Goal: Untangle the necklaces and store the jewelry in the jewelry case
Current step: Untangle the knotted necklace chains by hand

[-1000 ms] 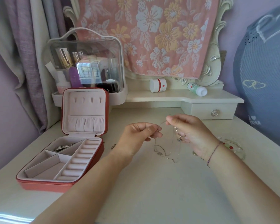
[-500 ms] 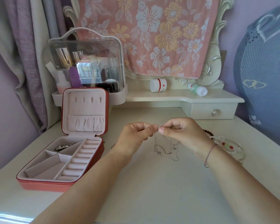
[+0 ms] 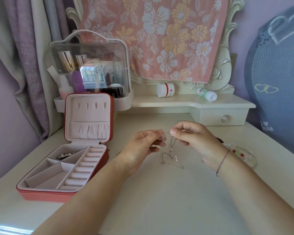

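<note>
Sitting open at the left of the bench [image 3: 159, 200], the jewelry case [image 3: 46, 195] holds a silvery piece [image 3: 66, 154] in its back compartment, lid upright. Right of it, the left hand [image 3: 143, 148] and right hand [image 3: 199, 139] each pinch the tangled necklaces [image 3: 171, 147] — thin chains hanging between the hands, lowest loops touching the bench — with beaded bracelets [image 3: 239, 152] lying farther right.

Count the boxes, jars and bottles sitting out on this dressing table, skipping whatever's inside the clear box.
Jewelry case: 1
Clear cosmetics box: 1
White jar: 1
Small bottle: 1
Total: 4
Not tallied: necklaces pinched by left hand and right hand, too tangled to count.
</note>
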Demonstrator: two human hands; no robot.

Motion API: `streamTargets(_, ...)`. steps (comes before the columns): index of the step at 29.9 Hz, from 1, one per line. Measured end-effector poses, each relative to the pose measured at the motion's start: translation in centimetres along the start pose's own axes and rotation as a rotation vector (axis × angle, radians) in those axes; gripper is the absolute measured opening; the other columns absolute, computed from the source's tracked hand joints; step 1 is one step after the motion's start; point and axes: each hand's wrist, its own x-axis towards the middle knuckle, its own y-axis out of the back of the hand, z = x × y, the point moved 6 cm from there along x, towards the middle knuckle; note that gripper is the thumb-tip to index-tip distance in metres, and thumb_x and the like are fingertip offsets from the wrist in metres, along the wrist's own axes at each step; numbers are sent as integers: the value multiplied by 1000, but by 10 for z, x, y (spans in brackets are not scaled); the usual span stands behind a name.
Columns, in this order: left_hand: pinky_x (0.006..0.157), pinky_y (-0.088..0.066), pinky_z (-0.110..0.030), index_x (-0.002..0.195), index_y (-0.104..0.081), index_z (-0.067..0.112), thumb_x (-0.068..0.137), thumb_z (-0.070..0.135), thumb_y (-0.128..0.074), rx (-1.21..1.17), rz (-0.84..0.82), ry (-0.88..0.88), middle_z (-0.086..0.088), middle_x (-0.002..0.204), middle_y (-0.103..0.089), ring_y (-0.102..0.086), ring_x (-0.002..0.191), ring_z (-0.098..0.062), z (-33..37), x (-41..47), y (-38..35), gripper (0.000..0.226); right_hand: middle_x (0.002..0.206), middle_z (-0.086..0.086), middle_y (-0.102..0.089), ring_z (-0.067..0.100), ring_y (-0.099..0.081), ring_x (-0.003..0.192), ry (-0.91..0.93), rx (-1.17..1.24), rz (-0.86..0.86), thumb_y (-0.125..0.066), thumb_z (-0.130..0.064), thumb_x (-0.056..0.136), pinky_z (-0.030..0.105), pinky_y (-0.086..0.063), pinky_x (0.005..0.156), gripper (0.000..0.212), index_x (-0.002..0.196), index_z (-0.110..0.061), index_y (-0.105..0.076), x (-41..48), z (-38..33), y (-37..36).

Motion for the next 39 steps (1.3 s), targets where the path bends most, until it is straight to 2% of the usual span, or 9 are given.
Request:
streamTargets(6,71,-43,-24,76,-64,14,83,20,-62,-159,12,28,2,79,-64,-60,75,-11,0,1,3,9,93,-5,-61,3,-54,85,-52,28,32,-66,-17,85,21,-37,80,13,73,-19,-66,1,4,5)
streamTargets(10,76,-41,-29,67,-58,19,72,22,-54,-263,-28,40,0,80,-61,-57,76,-13,2,1,5,7,90,-8,-60,5,-52,84,-82,1,84,-60,-14,90,21,-35,76,16,74,-18,-63,2,6,10)
streamTargets(16,79,-46,-32,69,-47,14,87,12,-40,-475,53,13,-4,73,-56,-55,71,-20,8,3,18,19,83,2,-64,17,-55,84,-124,-63,186,-52,-16,95,29,-38,75,20,76,-17,-58,5,13,18)
streamTargets(22,73,-54,-31,72,-48,13,94,13,-43,-615,109,22,-3,69,-52,-56,63,-18,7,5,24,23,78,6,-64,19,-63,70,-97,618,163,-39,-10,99,27,-48,67,24,77,-13,-49,5,2,21)
streamTargets(25,59,-53,-26,74,-47,13,97,14,-42,-667,151,50,-3,68,-52,-52,55,-16,4,5,27,24,65,1,-57,13,-54,55,-108,781,102,-40,-16,96,22,-48,53,21,77,-16,-47,5,-1,21)
streamTargets(29,42,-37,-19,79,-46,17,100,18,-41,-514,181,58,3,63,-51,-37,43,-9,4,4,29,22,55,-5,-39,5,-33,41,-82,891,37,-49,-23,87,15,-28,36,12,77,-17,-49,4,-6,24)
streamTargets(33,34,-21,-16,82,-47,20,102,21,-44,-377,199,44,6,61,-49,-26,36,-5,5,3,32,20,50,-9,-32,4,-28,37,-34,1000,16,-49,-27,89,14,-23,33,19,73,-19,-55,3,-10,32)
streamTargets(37,33,-17,-15,84,-54,19,100,20,-50,-253,229,47,4,62,-53,-22,34,-4,2,2,31,17,49,-11,-37,5,-18,37,20,1100,-75,-50,-28,88,13,-24,32,20,74,-20,-60,2,-16,34)
streamTargets(39,35,-18,-15,84,-58,16,98,18,-53,-143,240,62,2,64,-55,-22,33,-6,-1,1,31,14,62,-10,-55,6,-15,39,55,1132,-140,-55,-28,85,13,-24,32,15,75,-20,-64,1,-19,34)
